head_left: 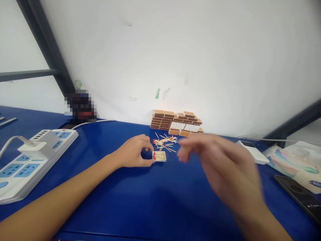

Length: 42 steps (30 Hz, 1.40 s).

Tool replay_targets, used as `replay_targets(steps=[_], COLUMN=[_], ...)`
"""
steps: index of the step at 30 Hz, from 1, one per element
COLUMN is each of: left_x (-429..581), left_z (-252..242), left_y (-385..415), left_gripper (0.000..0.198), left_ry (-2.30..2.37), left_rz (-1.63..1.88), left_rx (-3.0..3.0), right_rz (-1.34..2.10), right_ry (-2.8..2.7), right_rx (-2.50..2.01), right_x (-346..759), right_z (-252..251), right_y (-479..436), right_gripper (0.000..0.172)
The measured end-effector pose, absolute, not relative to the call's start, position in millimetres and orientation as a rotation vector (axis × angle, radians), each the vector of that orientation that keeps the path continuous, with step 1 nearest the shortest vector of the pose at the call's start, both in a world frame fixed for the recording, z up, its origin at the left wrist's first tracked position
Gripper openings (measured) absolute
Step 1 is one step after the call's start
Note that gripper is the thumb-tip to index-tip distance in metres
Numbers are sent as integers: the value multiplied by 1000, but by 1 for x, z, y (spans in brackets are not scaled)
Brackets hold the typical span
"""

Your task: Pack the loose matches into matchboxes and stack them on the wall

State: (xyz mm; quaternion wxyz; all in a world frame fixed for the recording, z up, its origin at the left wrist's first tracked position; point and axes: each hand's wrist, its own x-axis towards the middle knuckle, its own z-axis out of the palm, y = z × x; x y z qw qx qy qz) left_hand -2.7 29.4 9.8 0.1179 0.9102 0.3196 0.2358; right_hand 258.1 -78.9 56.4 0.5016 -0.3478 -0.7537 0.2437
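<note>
My left hand (137,150) pinches the left end of a small open matchbox tray (163,160) between thumb and fingers. Matches lie inside the tray, their red heads towards my left hand. Just behind it is a loose pile of matches (164,142) with red heads, scattered on the blue table. My right hand (220,164) is raised to the right of the tray and the pile, touching neither. Its fingers look bent, but motion blurs them, so whether they hold anything is unclear.
Stacked matchboxes (163,120) stand against the white wall (160,50). A white power strip (37,164) with a plugged-in charger lies at left. At right are a white device (253,152), a plastic packet (296,160) and a black phone (298,194) on the blue table (150,201).
</note>
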Motion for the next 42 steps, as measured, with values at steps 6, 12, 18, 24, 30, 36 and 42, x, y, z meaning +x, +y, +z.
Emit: replay_targets(steps=[6, 12, 18, 24, 30, 36, 42], left_x=[-5, -1, 1, 1, 1, 1, 1], left_z=[13, 11, 9, 8, 9, 8, 8], left_y=[32, 27, 26, 26, 26, 29, 28], left_gripper=[19, 18, 18, 19, 18, 19, 20], left_ry=[956, 943, 927, 930, 926, 966, 948], left_rz=[694, 636, 627, 618, 620, 620, 623], left_rx=[2684, 2700, 2710, 2722, 2707, 2702, 2709], right_rz=[369, 289, 223, 256, 254, 284, 466], right_ry=[-2190, -2278, -2268, -2193, -2254, -2268, -2422], right_rx=[-1476, -1706, -1741, -1735, -1775, -1471, -1247], right_x=[273, 275, 263, 246, 251, 261, 247], right_z=[30, -3, -1, -5, -10, 3, 7], right_y=[29, 26, 28, 24, 27, 18, 2], right_gripper=[17, 14, 18, 17, 15, 13, 9])
